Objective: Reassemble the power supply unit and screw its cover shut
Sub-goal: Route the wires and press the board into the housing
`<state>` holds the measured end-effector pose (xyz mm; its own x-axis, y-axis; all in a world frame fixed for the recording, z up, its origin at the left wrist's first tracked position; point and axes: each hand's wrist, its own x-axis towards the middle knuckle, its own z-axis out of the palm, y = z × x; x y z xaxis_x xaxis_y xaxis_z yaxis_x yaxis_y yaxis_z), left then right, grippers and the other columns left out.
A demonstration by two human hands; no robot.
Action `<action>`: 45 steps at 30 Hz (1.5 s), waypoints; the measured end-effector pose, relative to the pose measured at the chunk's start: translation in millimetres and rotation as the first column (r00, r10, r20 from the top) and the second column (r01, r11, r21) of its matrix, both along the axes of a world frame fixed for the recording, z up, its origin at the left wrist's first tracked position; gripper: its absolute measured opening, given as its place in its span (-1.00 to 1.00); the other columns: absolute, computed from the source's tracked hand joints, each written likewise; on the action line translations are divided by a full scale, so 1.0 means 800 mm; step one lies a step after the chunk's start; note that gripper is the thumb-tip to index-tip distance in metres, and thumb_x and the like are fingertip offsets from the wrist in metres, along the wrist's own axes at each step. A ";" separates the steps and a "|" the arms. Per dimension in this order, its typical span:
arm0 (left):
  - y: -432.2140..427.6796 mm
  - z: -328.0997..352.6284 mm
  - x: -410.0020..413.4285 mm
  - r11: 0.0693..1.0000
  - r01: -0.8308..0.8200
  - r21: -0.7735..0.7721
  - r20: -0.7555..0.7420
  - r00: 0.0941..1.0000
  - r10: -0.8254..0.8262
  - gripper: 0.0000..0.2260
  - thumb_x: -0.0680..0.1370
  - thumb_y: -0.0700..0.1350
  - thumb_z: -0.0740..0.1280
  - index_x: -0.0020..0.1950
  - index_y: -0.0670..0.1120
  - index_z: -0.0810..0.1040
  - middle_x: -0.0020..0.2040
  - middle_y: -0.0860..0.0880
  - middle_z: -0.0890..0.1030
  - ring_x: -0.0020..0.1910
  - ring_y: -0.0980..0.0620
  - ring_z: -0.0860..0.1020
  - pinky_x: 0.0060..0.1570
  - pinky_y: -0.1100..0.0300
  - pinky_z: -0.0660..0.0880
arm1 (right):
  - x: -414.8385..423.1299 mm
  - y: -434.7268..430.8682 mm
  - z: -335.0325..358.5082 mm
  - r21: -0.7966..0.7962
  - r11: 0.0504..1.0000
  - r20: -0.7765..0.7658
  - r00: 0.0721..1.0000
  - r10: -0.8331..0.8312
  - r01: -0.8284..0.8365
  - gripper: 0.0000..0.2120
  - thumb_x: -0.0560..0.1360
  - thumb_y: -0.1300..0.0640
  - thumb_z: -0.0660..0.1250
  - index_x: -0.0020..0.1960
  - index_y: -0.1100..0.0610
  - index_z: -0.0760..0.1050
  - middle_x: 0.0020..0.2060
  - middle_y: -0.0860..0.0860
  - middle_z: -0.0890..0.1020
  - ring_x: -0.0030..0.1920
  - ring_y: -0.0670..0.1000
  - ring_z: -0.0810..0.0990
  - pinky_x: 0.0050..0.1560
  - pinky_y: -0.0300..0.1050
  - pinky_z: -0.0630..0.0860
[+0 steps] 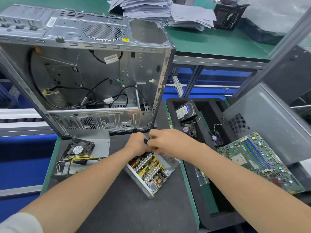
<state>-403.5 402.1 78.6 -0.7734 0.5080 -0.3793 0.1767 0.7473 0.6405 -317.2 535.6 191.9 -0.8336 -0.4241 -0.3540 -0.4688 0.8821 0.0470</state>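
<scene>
**Both hands working at the far corner of the open power supply**

I am watching through the head camera. The power supply unit [149,172] is lying on the dark mat [127,207] with its top off, turned at an angle, its circuit board and coils showing. Both hands are meeting over its far corner, just in front of the open computer case [84,73].

The left hand [136,144] is curling its fingers round the black and blue handle of a screwdriver [145,142], which is showing in the gap between the two hands. The metal tip is pointing down at the unit's far edge. The right hand [165,140] is bending its fingers down towards the shaft beside the tip; I cannot tell whether it is pinching the shaft or only resting there.

The cover [101,145] is lying apart on the mat to the left, with a fan [78,149] on it and a bundle of yellow and black wires [79,159] trailing across.

To the right, a black tray [207,105] is holding a hard drive [185,111], and a motherboard [259,160] is lying just beyond it. A stack of papers [151,7] is sitting on the green bench behind the case.
</scene>
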 end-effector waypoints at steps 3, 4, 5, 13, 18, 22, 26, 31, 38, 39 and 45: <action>0.000 0.003 0.000 0.999 0.025 -0.028 -0.022 0.999 -0.026 -0.80 0.43 -0.08 0.55 -0.21 -0.13 0.57 -0.35 0.00 0.50 -0.37 0.04 0.41 -0.49 0.24 0.28 | 0.001 0.002 0.000 0.026 0.992 0.016 0.992 0.122 -0.122 -0.72 0.57 0.35 0.31 0.25 0.14 0.53 0.15 0.03 0.45 0.06 0.08 0.53 -0.14 -0.01 0.46; 0.000 0.002 0.000 0.999 0.026 -0.030 -0.024 0.999 -0.027 -0.79 0.43 -0.08 0.55 -0.22 -0.13 0.56 -0.35 -0.01 0.49 -0.38 0.05 0.39 -0.49 0.24 0.27 | 0.001 0.004 -0.001 0.036 0.990 0.016 0.991 0.133 -0.133 -0.63 0.52 0.42 0.27 0.27 0.15 0.53 0.15 0.02 0.46 0.07 0.08 0.53 -0.16 -0.03 0.44; 0.000 0.002 0.000 1.000 0.018 -0.024 -0.020 1.000 -0.019 -0.79 0.42 -0.08 0.56 -0.22 -0.14 0.57 -0.34 -0.03 0.50 -0.38 0.04 0.40 -0.49 0.22 0.28 | 0.002 0.004 0.000 0.043 0.991 0.011 0.992 0.125 -0.126 -0.57 0.49 0.45 0.25 0.28 0.14 0.52 0.14 0.01 0.46 0.08 0.08 0.53 -0.15 -0.03 0.47; 0.001 0.000 0.001 0.999 -0.037 0.012 0.023 0.999 0.037 -0.71 0.47 -0.14 0.51 -0.36 -0.14 0.47 -0.41 -0.03 0.47 -0.41 0.02 0.38 -0.51 0.25 0.25 | -0.002 -0.004 -0.017 -0.134 0.923 -0.046 0.929 -0.368 0.360 -0.72 0.68 -0.06 0.23 -0.06 0.13 0.42 -0.29 0.04 0.38 -0.07 0.24 0.57 -0.23 -0.03 0.35; 0.001 0.003 0.003 0.999 -0.040 0.001 0.011 0.999 0.040 -0.83 0.47 -0.16 0.50 -0.24 -0.22 0.61 -0.32 -0.08 0.54 -0.37 0.02 0.42 -0.51 0.29 0.30 | -0.005 -0.016 -0.028 -0.166 0.756 -0.093 0.753 -0.651 0.633 -0.67 0.68 -0.10 0.26 -0.04 0.17 0.45 -0.19 0.07 0.45 -0.05 0.25 0.57 -0.16 -0.02 0.38; 0.000 0.001 0.002 1.000 -0.023 -0.009 -0.006 1.000 0.023 -0.79 0.46 -0.14 0.50 -0.30 -0.21 0.59 -0.38 -0.06 0.54 -0.38 0.00 0.44 -0.47 0.23 0.31 | -0.004 -0.018 -0.018 -0.144 0.851 -0.078 0.852 -0.518 0.504 -0.69 0.68 -0.11 0.26 0.08 0.15 0.44 -0.14 0.07 0.41 0.01 0.25 0.62 -0.14 0.00 0.43; 0.000 0.000 0.002 1.000 0.004 -0.018 -0.049 0.999 -0.005 -0.87 0.48 -0.12 0.49 -0.23 -0.11 0.61 -0.25 -0.04 0.61 -0.27 0.01 0.51 -0.38 0.23 0.35 | 0.000 -0.006 0.005 -0.123 0.977 0.037 0.985 -0.169 0.172 -0.77 0.60 0.24 0.30 0.22 0.13 0.35 0.13 0.10 0.34 -0.18 0.15 0.51 -0.22 0.12 0.50; 0.000 -0.001 0.000 0.999 0.028 -0.017 -0.040 0.999 -0.029 -0.78 0.50 -0.11 0.52 -0.03 -0.27 0.70 -0.02 -0.21 0.71 -0.16 -0.07 0.56 -0.05 -0.05 0.55 | -0.007 -0.002 0.009 0.066 0.998 0.039 0.999 -0.003 0.001 -0.62 0.51 0.46 0.28 0.25 0.14 0.47 0.10 0.07 0.44 0.03 0.16 0.56 -0.13 0.08 0.52; 0.000 0.003 0.005 1.000 -0.012 -0.001 -0.034 0.999 0.012 -0.80 0.51 -0.15 0.44 -0.22 -0.27 0.60 -0.28 -0.16 0.54 -0.30 -0.05 0.42 -0.29 0.08 0.39 | -0.010 -0.009 0.005 -0.052 0.959 -0.042 0.959 -0.282 0.279 -0.79 0.68 0.04 0.28 0.18 0.19 0.48 0.00 0.17 0.56 0.01 0.26 0.59 -0.14 0.05 0.46; 0.000 0.003 0.005 1.000 -0.012 0.003 -0.033 0.999 0.012 -0.79 0.51 -0.15 0.44 -0.28 -0.23 0.55 -0.32 -0.14 0.50 -0.31 -0.06 0.38 -0.31 0.11 0.34 | -0.011 -0.012 0.005 -0.064 0.949 -0.041 0.949 -0.313 0.310 -0.79 0.67 0.05 0.29 0.16 0.20 0.48 -0.03 0.17 0.54 -0.01 0.25 0.57 -0.15 0.05 0.45; -0.002 0.004 0.004 1.000 -0.011 -0.001 0.005 1.000 0.011 -0.81 0.49 -0.18 0.46 -0.26 -0.27 0.61 -0.25 -0.20 0.63 -0.31 -0.06 0.45 -0.29 0.12 0.40 | -0.009 -0.028 -0.003 -0.137 0.873 -0.061 0.876 -0.479 0.468 -0.83 0.68 0.11 0.26 0.11 0.22 0.48 -0.18 0.08 0.33 -0.15 0.20 0.39 -0.16 0.01 0.33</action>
<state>-400.2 400.2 81.5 -0.7769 0.4992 -0.3837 0.1652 0.7497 0.6409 -324.8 513.4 189.3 -0.9706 -0.0032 -0.2407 0.0081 0.9989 -0.0455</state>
